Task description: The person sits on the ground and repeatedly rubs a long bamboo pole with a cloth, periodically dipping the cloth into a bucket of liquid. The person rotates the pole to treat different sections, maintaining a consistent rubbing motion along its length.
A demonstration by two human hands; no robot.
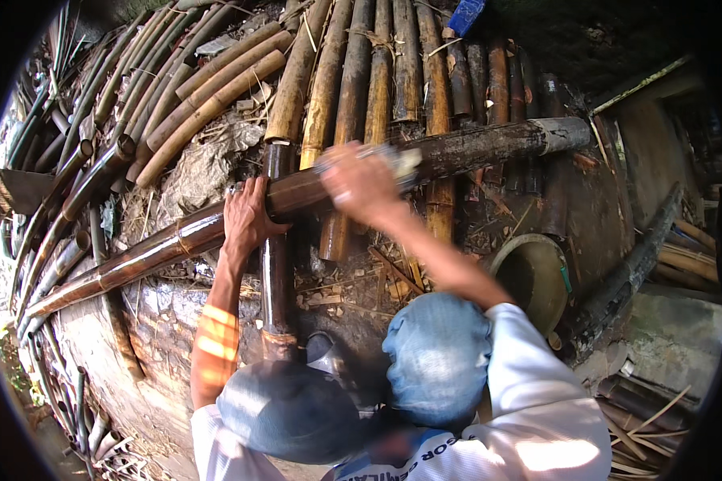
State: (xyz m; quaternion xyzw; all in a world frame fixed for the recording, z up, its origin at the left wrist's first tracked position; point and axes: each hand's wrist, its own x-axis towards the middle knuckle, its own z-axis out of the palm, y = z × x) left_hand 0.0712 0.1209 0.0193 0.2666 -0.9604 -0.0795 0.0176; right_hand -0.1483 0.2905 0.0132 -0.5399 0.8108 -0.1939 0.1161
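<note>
A long, wet, dark brown bamboo pole (pixel 208 230) lies slantwise in front of me, running from the lower left up to the upper right. My left hand (pixel 247 215) presses on it, fingers curled over its far side and thumb stretched to the right. Farther right, my right hand (pixel 359 186) grips a crumpled whitish wad (pixel 401 166) against the pole's top, blurred by motion; I cannot make out its exact kind. Beneath the big pole, a shorter glossy bamboo piece (pixel 276 272) runs toward me, between my left arm and my feet.
Several bamboo poles (pixel 406 72) lie side by side beyond the pole, with stacked lengths (pixel 217 104) at the far left. On my right stand a round bucket (pixel 500 260) and a charred-looking bamboo length (pixel 638 264). A blue object (pixel 465 16) sits at the far edge.
</note>
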